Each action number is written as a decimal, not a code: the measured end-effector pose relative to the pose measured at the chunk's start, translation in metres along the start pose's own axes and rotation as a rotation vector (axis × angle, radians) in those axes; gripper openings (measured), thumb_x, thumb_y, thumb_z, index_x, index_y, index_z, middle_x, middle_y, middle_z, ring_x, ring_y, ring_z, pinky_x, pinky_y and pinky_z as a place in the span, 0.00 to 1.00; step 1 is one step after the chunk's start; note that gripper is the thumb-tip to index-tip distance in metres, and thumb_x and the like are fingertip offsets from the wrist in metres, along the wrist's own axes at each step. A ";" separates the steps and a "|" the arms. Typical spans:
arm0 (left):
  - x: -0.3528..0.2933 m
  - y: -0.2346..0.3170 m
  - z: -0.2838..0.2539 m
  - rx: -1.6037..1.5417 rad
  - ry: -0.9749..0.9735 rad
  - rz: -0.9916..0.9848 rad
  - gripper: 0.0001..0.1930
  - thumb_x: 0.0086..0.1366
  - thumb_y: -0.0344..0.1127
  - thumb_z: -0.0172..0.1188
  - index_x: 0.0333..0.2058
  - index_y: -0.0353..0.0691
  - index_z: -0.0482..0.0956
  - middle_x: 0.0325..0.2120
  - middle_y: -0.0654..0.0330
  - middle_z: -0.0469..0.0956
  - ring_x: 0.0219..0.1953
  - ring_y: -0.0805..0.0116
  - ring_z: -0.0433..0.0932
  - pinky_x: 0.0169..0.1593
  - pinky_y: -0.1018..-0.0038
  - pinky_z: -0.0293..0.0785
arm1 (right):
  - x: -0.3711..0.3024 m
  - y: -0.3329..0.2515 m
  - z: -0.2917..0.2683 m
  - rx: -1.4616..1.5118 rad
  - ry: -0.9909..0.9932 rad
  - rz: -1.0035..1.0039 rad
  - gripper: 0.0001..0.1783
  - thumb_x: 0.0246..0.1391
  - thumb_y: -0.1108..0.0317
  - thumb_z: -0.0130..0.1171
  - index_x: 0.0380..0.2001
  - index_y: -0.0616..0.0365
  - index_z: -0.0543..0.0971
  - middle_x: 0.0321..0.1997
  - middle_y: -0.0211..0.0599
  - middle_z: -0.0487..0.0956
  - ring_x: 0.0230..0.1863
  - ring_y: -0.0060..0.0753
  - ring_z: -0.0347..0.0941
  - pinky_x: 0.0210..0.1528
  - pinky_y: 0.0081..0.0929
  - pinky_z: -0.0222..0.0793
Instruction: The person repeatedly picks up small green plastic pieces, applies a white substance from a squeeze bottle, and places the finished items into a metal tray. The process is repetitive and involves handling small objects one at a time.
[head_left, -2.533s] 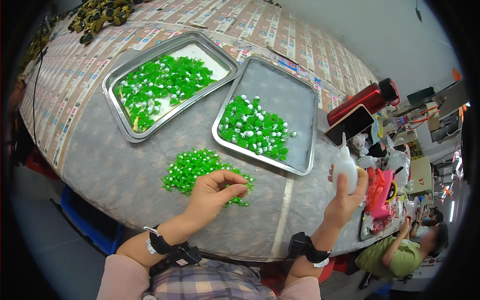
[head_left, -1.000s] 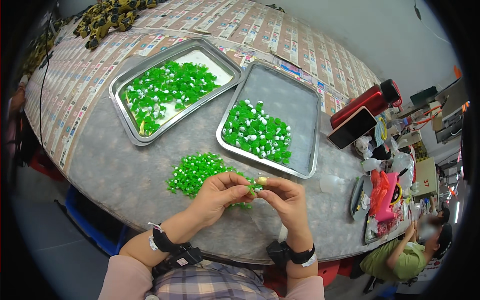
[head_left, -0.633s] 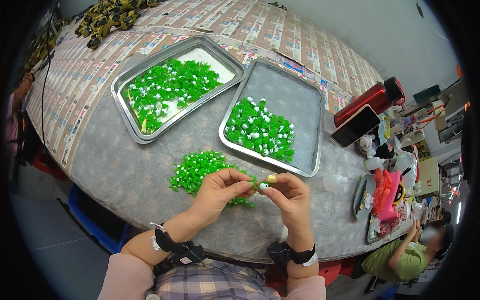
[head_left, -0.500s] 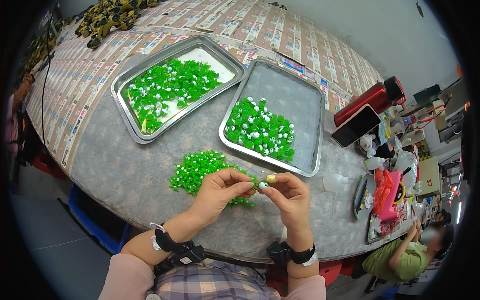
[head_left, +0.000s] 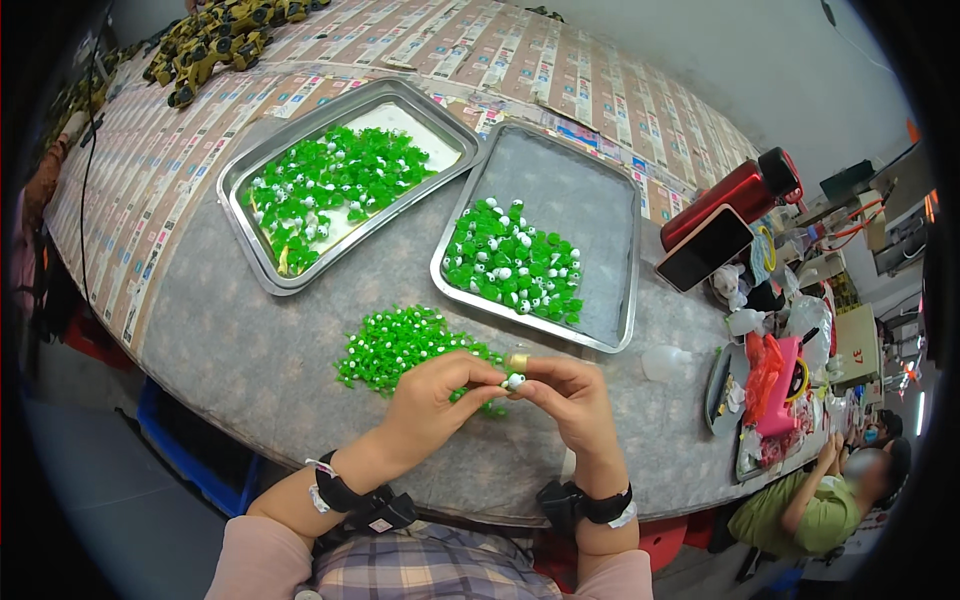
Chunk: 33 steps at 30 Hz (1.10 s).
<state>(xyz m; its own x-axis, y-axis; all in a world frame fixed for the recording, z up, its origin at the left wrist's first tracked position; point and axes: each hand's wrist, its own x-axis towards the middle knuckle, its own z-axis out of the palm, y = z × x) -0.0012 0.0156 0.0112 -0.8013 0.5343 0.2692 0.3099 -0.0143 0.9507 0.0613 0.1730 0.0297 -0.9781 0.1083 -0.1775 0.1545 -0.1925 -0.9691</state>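
My left hand (head_left: 430,402) and my right hand (head_left: 572,400) meet over the table, each closed in a pinch. Between their fingertips is a small white eyeball-like bead with a black dot (head_left: 515,381). The left fingertips seem to hold a small green plastic piece against it, mostly hidden by the fingers. A yellowish band wraps one right finger. Just beyond my left hand lies a loose pile of small green and white plastic pieces (head_left: 392,345). Farther off, a metal tray (head_left: 598,205) holds larger green pieces with white eyeballs.
Another metal tray (head_left: 408,115) of green and white pieces stands at the back left. To the right are a red bottle (head_left: 712,203), a phone (head_left: 705,248) leaning on it, and a pink container (head_left: 778,395). Dark-yellow toy vehicles (head_left: 215,45) lie far left. A person in green (head_left: 815,510) sits at right.
My fingertips have drawn closer together around the bead, which has shifted slightly left and down. The view has moved a little; trays and pile stay as they were.
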 end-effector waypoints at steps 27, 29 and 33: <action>0.057 -0.002 -0.068 -1.058 0.432 -0.405 0.13 0.57 0.34 0.51 0.41 0.35 0.67 0.26 0.63 0.73 0.27 0.79 0.71 0.32 0.84 0.72 | 0.011 0.020 -0.009 -0.999 0.034 -0.222 0.09 0.38 0.69 0.59 0.24 0.61 0.72 0.21 0.37 0.71 0.21 0.32 0.68 0.25 0.24 0.64; 0.043 0.002 -0.047 -0.965 0.292 -0.400 0.14 0.58 0.34 0.50 0.42 0.35 0.66 0.26 0.63 0.72 0.27 0.80 0.71 0.31 0.84 0.71 | 0.012 0.025 -0.009 -1.089 0.027 -0.263 0.09 0.38 0.69 0.59 0.24 0.61 0.72 0.21 0.37 0.71 0.20 0.32 0.68 0.25 0.24 0.63; 0.018 0.002 -0.021 -0.550 -0.044 -0.404 0.10 0.55 0.29 0.52 0.38 0.37 0.72 0.28 0.62 0.73 0.30 0.75 0.72 0.32 0.81 0.70 | 0.009 0.021 -0.006 -0.942 0.043 -0.161 0.09 0.39 0.70 0.59 0.25 0.60 0.72 0.20 0.33 0.70 0.20 0.25 0.67 0.24 0.19 0.61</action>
<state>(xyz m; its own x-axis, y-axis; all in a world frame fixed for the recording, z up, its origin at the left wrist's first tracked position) -0.0254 0.0074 0.0213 -0.7743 0.6216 -0.1188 -0.3237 -0.2277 0.9183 0.0563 0.1760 0.0062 -0.9944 0.1045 -0.0178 0.0854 0.6898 -0.7190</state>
